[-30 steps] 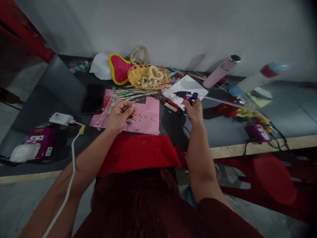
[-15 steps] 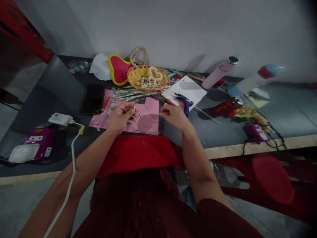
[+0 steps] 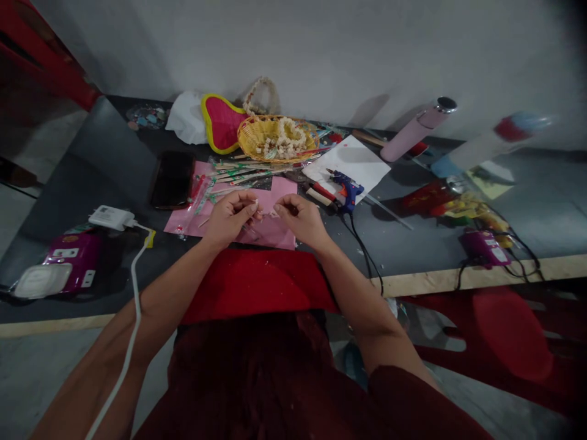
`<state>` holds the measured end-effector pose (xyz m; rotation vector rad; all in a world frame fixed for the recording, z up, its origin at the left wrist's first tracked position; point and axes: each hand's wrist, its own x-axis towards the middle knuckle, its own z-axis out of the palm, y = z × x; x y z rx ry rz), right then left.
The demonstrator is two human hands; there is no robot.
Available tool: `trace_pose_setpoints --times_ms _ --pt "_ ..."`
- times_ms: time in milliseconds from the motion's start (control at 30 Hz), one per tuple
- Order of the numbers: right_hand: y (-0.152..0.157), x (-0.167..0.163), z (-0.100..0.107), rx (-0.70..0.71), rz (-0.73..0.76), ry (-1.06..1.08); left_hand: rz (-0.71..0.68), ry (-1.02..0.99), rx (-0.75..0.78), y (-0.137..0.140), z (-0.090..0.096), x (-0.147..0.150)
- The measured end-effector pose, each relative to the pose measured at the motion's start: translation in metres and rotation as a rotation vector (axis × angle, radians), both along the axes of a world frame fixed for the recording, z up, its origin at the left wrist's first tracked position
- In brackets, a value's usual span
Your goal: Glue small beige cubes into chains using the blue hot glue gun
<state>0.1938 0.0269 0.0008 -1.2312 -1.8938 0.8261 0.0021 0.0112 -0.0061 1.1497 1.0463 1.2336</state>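
Note:
My left hand [image 3: 233,215] is closed in a pinch over the pink paper [image 3: 285,238], with a small pale piece [image 3: 257,202] at its fingertips. To its right, my right hand [image 3: 300,219] is closed too, thumb against forefinger. Whatever lies between those right fingertips is too small to name. Pale bits lie on the paper between the two hands, partly hidden by them. Beyond the right hand rests a blue glue gun [image 3: 348,190], beside a pair of pliers [image 3: 322,194] with red and pale handles.
A wicker basket [image 3: 250,142] holding pale, beaded-looking pieces stands behind thin sticks [image 3: 238,174]. A phone [image 3: 173,180] lies left. Rightward are a pink flask [image 3: 413,131], a red can [image 3: 426,197] and a purple power block [image 3: 487,247]. A white charging cable [image 3: 134,305] crosses my left forearm.
My right hand has moved left from beside the pliers to above the pink paper, close to my left hand. The left hand keeps its pinch. The view has shifted slightly.

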Motion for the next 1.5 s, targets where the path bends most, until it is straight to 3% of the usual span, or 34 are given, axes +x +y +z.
trace_pose_setpoints --times_ms 133,567,1500 --pt "-0.008 -0.017 -0.005 -0.045 0.037 0.251 -0.018 0.073 0.02 -0.002 0.0 0.003" --pt "-0.01 -0.026 -0.011 -0.136 0.019 0.389 -0.087 0.121 0.058 -0.004 -0.001 0.004" --pt "-0.009 -0.025 -0.012 -0.152 0.055 0.385 -0.091 0.087 0.048 -0.004 -0.002 0.004"
